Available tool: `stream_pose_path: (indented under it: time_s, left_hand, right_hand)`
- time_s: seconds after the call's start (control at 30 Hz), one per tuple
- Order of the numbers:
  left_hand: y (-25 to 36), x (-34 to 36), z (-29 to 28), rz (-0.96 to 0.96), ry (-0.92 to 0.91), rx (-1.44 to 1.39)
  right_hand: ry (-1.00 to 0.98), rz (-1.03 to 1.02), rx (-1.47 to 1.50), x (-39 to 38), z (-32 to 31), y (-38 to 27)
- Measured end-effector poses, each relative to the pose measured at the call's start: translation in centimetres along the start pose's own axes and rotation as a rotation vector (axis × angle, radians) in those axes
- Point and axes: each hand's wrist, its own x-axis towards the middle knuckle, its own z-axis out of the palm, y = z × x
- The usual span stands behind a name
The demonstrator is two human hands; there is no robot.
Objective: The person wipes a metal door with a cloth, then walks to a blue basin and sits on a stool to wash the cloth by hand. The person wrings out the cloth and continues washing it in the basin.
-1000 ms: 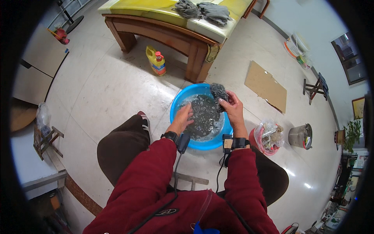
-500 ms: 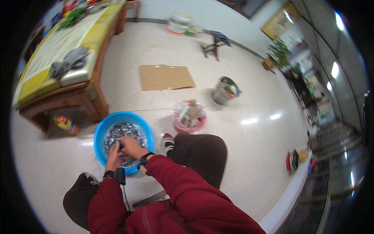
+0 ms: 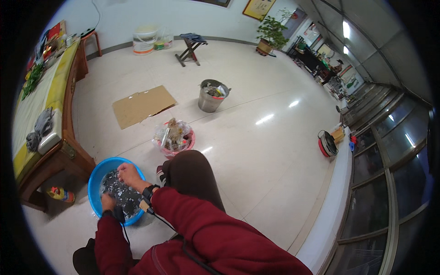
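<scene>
A blue plastic basin [image 3: 93, 185] sits on the floor in front of me, with water in it that looks dark and glittering. My right hand [image 3: 129, 177] is over its far side, the fingers curled inward; anything between them is too small to make out. Nearer the basin's left edge, my left hand [image 3: 108, 202] reaches down at the water. Its fingers are hidden, so what it touches does not show. Both wrists wear black bands, and a cable runs along each forearm. Several small dark shapes show in the water.
A pink basket [image 3: 187, 145] lined with a plastic bag of waste stands beyond my knee. Behind it are a metal bucket [image 3: 209, 103], flat cardboard [image 3: 143, 108] and a folding stool [image 3: 190, 53]. A wooden table [image 3: 67, 158] stands left, a yellow bottle [image 3: 61, 194] below it.
My hands were together over the basin and are now apart, the right toward the far side, the left lower at the near left. The whole view has swung to the right.
</scene>
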Motion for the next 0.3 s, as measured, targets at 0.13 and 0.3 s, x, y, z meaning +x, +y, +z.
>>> stream_pose_path:
  time_s: [0.13,0.3]
  left_hand:
    - [0.2,-0.9,3.2,-0.180,-0.009,-0.618]
    - [1.2,-3.3,-5.1,-0.031,0.092,-1.453]
  right_hand:
    - [-0.026,-0.012,0.019,-0.7,-0.1,1.8]
    - [-0.309,0.016,0.214,-0.5,5.8,7.8]
